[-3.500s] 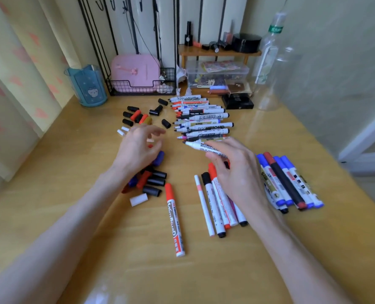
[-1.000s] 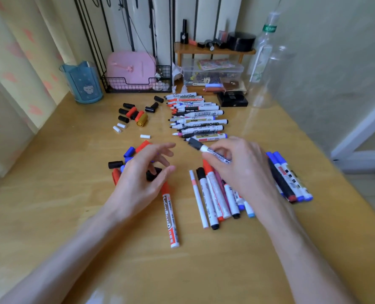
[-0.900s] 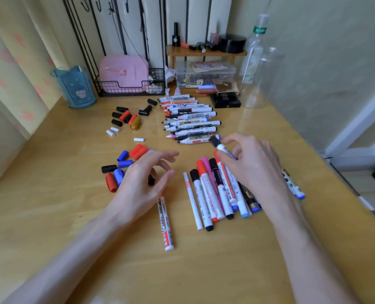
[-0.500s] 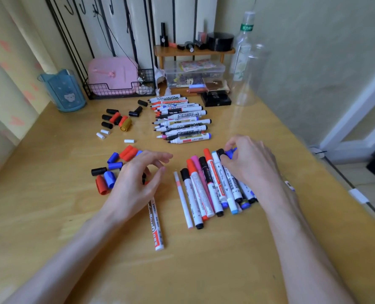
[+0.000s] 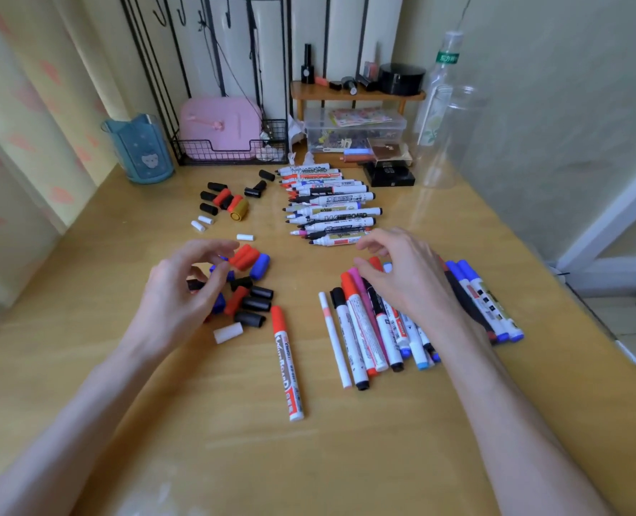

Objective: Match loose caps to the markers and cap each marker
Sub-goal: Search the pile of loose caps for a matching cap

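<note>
A row of uncapped markers (image 5: 333,208) lies at the table's middle back. Capped markers (image 5: 364,325) lie in a fan in front of it, with my right hand (image 5: 402,281) resting over their top ends, fingers relaxed and holding nothing. More capped blue and black markers (image 5: 484,303) lie to its right. One red-capped marker (image 5: 286,363) lies alone. My left hand (image 5: 182,296) hovers over the pile of loose red, blue and black caps (image 5: 251,292), fingers loosely curved with the thumb near a black cap. A second group of caps (image 5: 221,199) lies farther back.
A blue cup (image 5: 137,150) and a wire basket (image 5: 230,154) with a pink case stand at the back left. A small wooden shelf (image 5: 357,94), a plastic box (image 5: 353,128), a bottle (image 5: 444,80) and a clear jar (image 5: 454,139) stand at the back right. Loose white caps (image 5: 228,332) lie about.
My right hand laid the black-capped marker among the capped markers and let it go. My left hand moved back over the cap pile.
</note>
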